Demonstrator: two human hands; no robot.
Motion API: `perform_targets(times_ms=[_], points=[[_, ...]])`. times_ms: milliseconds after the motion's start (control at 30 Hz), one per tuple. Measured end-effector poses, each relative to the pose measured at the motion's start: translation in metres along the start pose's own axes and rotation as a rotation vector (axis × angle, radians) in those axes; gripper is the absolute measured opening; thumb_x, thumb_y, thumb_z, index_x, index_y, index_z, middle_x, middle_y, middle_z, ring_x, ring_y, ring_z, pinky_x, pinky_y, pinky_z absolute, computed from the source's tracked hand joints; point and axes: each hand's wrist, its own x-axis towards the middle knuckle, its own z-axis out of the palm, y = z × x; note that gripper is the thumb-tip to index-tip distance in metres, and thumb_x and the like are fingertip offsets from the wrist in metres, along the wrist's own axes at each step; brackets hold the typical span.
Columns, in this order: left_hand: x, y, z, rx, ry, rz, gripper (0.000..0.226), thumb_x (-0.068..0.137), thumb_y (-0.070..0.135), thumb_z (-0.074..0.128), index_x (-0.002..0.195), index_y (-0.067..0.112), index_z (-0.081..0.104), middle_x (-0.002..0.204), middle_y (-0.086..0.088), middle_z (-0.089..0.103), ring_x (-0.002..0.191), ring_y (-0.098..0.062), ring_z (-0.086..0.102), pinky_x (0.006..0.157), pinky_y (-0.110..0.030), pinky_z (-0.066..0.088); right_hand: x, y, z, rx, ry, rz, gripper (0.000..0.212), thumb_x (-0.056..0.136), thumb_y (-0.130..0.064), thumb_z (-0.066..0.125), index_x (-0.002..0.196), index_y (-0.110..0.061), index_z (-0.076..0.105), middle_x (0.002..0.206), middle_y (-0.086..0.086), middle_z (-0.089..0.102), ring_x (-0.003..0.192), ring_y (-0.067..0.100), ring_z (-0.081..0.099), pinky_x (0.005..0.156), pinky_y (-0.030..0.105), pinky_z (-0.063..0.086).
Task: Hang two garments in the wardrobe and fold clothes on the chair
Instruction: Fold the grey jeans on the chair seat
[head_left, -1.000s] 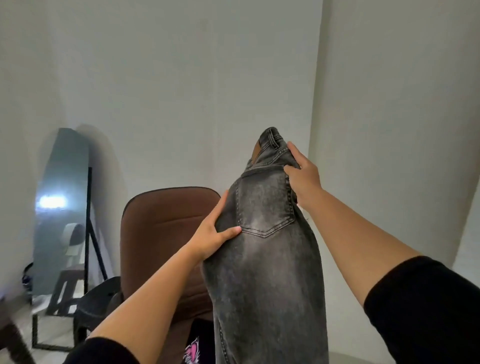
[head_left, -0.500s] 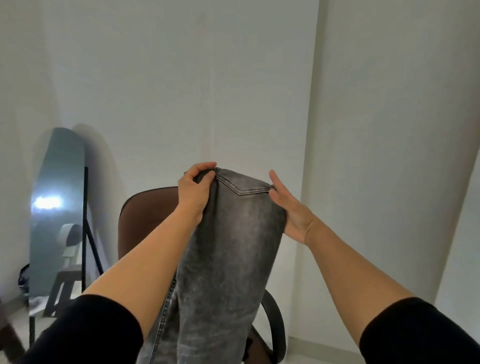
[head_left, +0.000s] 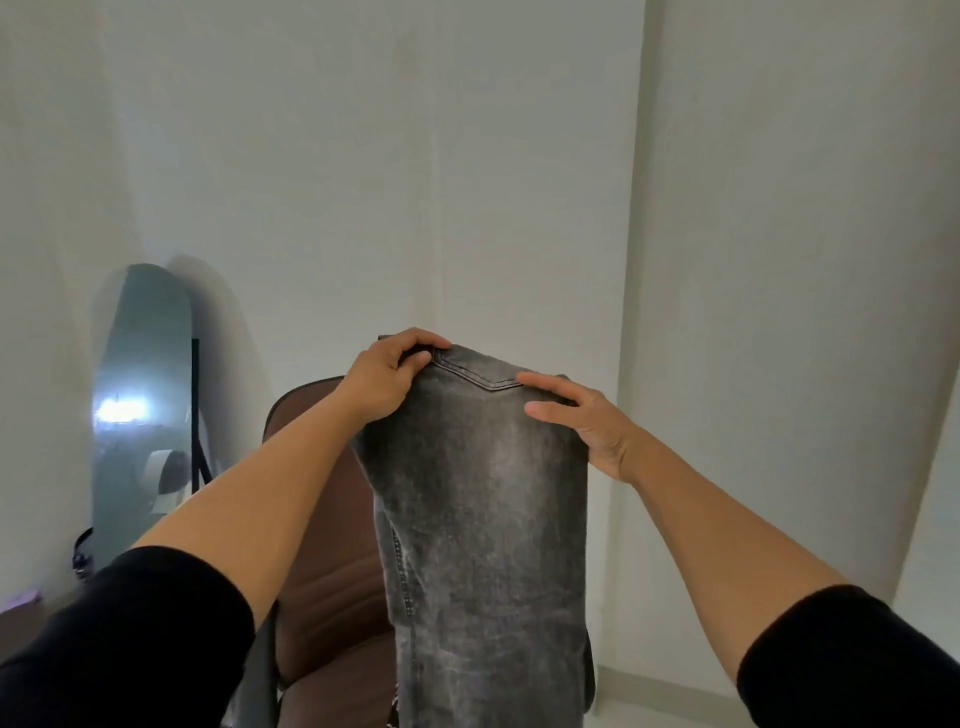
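Jeans (head_left: 483, 519) hide chair (head_left: 322, 571); legs cut off.

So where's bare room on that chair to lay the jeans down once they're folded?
Little shows. The brown chair has bare backrest and some seat left of the hanging grey jeans, under the left forearm. The rest of the seat is hidden behind the jeans, which the left hand and right hand hold up.
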Motion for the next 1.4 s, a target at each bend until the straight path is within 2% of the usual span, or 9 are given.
perform_targets(times_ms=[133, 300, 400, 533, 667, 1000, 1167, 1333, 1400], points=[[0.005, 0.003, 0.002, -0.207, 0.166, -0.052, 0.028, 0.098, 0.012, 0.043, 0.104, 0.028, 0.065, 0.109, 0.010, 0.060, 0.106, -0.010, 0.052, 0.090, -0.020, 0.037, -0.008, -0.001, -0.003, 0.048, -0.046, 0.002, 0.054, 0.080, -0.008, 0.067, 0.121, -0.041, 0.058, 0.128, -0.017, 0.055, 0.119, 0.006, 0.052, 0.103, 0.027, 0.039], [0.018, 0.001, -0.003, -0.268, 0.298, -0.100, 0.021, 0.095, 0.016, 0.051, 0.098, 0.032, 0.064, 0.108, 0.003, 0.063, 0.108, -0.017, 0.056, 0.094, -0.027, 0.044, -0.022, 0.019, 0.010, 0.071, -0.073, 0.016, 0.054, 0.080, 0.000, 0.066, 0.113, -0.042, 0.064, 0.124, -0.016, 0.058, 0.118, 0.008, 0.053, 0.100, 0.031, 0.044], [0.019, -0.001, -0.008, -0.126, 0.203, -0.116, 0.020, 0.092, 0.035, 0.055, 0.112, 0.034, 0.058, 0.111, 0.005, 0.061, 0.109, -0.019, 0.055, 0.096, -0.032, 0.043, -0.016, 0.015, 0.028, 0.034, 0.062, -0.032, 0.037, 0.086, 0.006, 0.057, 0.102, -0.025, 0.070, 0.112, -0.004, 0.063, 0.107, 0.016, 0.059, 0.094, 0.026, 0.049], [0.006, -0.005, -0.017, -0.051, 0.056, -0.289, 0.057, 0.088, 0.059, 0.047, 0.137, 0.035, 0.033, 0.135, -0.006, 0.050, 0.126, -0.031, 0.045, 0.103, -0.039, 0.034, -0.002, -0.001, 0.050, 0.114, 0.300, -0.122, 0.037, 0.090, 0.006, 0.047, 0.091, -0.023, 0.071, 0.100, 0.000, 0.058, 0.089, 0.012, 0.055, 0.074, 0.016, 0.049], [-0.021, -0.026, -0.010, -0.011, 0.004, -0.402, 0.065, 0.088, 0.066, 0.036, 0.141, 0.030, 0.029, 0.144, -0.011, 0.042, 0.131, -0.033, 0.038, 0.105, -0.041, 0.030, 0.020, -0.018, 0.069, 0.185, 0.351, -0.156, 0.043, 0.090, 0.004, 0.047, 0.088, -0.029, 0.073, 0.105, 0.002, 0.058, 0.094, 0.013, 0.053, 0.085, 0.023, 0.048], [-0.051, -0.034, 0.015, -0.357, -0.198, -0.886, 0.080, 0.083, 0.072, 0.037, 0.144, 0.027, 0.013, 0.145, -0.012, 0.031, 0.114, -0.036, 0.049, 0.090, -0.060, 0.046, 0.044, -0.026, 0.075, 0.083, 0.538, -0.145, 0.045, 0.093, 0.003, 0.040, 0.105, -0.030, 0.069, 0.059, -0.004, 0.031, 0.047, 0.006, 0.026, 0.048, 0.018, 0.032], [-0.057, -0.035, 0.036, -0.429, -0.071, -0.583, 0.069, 0.083, 0.055, 0.060, 0.138, 0.030, 0.028, 0.128, -0.007, 0.051, 0.109, -0.022, 0.054, 0.093, -0.036, 0.045, 0.040, -0.020, 0.048, 0.086, 0.621, -0.105, 0.046, 0.092, 0.003, 0.041, 0.112, -0.032, 0.064, 0.065, -0.002, 0.037, 0.050, 0.007, 0.031, 0.049, 0.017, 0.037], [-0.045, -0.014, 0.041, -0.385, 0.001, -0.274, 0.013, 0.086, 0.018, 0.066, 0.093, 0.030, 0.064, 0.100, 0.003, 0.069, 0.097, -0.015, 0.063, 0.087, -0.027, 0.049, 0.030, -0.004, 0.021, 0.104, 0.568, -0.063, 0.039, 0.091, -0.010, 0.056, 0.121, -0.036, 0.058, 0.084, 0.002, 0.047, 0.080, 0.016, 0.049, 0.082, 0.034, 0.048], [-0.038, -0.005, 0.043, -0.412, 0.121, -0.228, 0.019, 0.088, 0.010, 0.061, 0.081, 0.027, 0.065, 0.091, 0.007, 0.069, 0.090, -0.012, 0.063, 0.085, -0.025, 0.048, 0.023, 0.002, 0.011, 0.089, 0.492, -0.054, 0.036, 0.090, -0.021, 0.062, 0.115, -0.047, 0.058, 0.107, 0.006, 0.051, 0.104, 0.022, 0.053, 0.095, 0.040, 0.048]])
